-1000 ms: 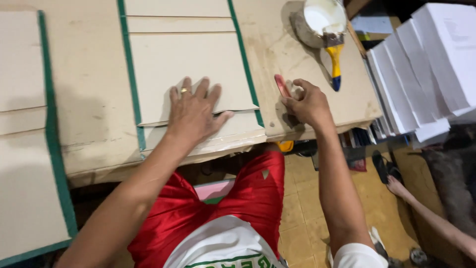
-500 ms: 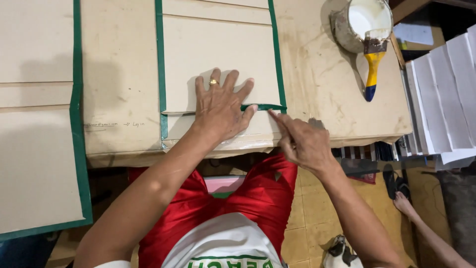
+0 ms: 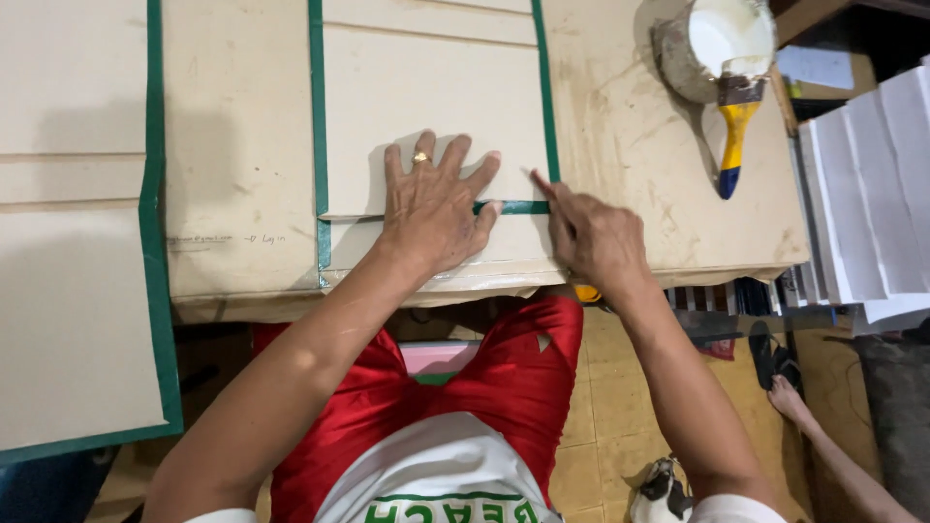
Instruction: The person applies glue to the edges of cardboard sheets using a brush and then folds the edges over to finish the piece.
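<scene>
On green strip (image 3: 511, 207), right hand (image 3: 593, 237) now higher.

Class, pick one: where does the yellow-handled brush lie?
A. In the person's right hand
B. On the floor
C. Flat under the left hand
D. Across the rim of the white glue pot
D: the brush rests across the pot, handle pointing down toward the table edge, away from both hands.

Bookbinding workshop: glue pot (image 3: 715, 44), brush (image 3: 734, 136), stacked paper (image 3: 867, 194), taped boards (image 3: 431, 107).

Two hands lie on a board (image 3: 431, 87) on the table (image 3: 237, 194); a brush (image 3: 734, 131) (across a pot (image 3: 722, 44)) sits right of it.
</scene>
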